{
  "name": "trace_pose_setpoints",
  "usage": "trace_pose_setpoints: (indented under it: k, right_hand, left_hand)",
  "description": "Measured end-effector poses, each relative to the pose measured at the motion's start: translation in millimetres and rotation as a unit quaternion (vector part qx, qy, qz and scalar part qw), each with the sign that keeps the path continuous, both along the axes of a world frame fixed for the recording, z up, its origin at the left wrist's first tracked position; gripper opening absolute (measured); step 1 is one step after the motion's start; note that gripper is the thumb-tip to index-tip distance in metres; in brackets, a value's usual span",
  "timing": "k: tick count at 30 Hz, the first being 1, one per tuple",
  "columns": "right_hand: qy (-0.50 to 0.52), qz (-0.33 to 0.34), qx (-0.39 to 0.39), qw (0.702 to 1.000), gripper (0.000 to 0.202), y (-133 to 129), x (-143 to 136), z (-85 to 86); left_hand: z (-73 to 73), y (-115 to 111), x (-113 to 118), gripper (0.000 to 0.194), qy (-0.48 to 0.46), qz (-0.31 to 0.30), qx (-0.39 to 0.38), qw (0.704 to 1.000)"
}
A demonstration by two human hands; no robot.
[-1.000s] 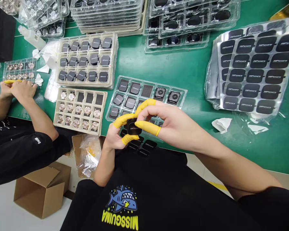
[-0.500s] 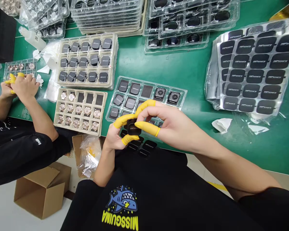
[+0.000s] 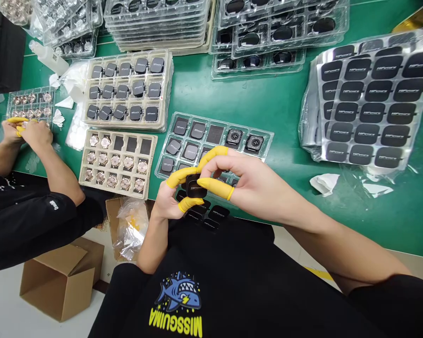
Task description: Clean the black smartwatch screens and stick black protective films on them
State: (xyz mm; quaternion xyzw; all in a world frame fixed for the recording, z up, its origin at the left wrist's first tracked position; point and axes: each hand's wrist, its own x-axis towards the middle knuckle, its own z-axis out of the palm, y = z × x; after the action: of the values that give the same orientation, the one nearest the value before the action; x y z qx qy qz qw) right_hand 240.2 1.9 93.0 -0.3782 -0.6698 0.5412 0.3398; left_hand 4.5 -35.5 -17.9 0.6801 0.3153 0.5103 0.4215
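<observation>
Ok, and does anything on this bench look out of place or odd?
Two things. Crumpled white paper lies loose near the HiFuture film sheets, looking like litter. In the clear tray, two smartwatches lie sensor side up, unlike the HiFuture-marked pieces to their left. I see no spill.

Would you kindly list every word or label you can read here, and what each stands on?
"HiFuture": label sheets, at right.
"HiFuture": loose black labels near the shirt.
"HiFuture", fainter: black squares in trays.
"MISSGUIMA": black shirt, below the shark.
Too small, blurred or partly covered to read fully: held black piece, co-worker's sleeve, bottle.
</observation>
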Motion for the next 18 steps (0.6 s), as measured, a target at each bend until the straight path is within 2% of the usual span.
trace_pose_setpoints:
  k: [8, 18]
  right_hand:
    - [0.004, -0.002, 0.004, 1.0, 0.014, -0.2, -0.4, -1.3]
    - [-0.008, -0.011, 0.035, 0.999, 0.011, -1.3, -0.4, -3.8]
  left_hand:
    - [-2.7, -1.6, -1.4, 0.076, 0.015, 0.007, -0.004, 1.0]
    - [4.0, -1.2, -0.6, 0.074, 0.005, -0.002, -0.012, 1.0]
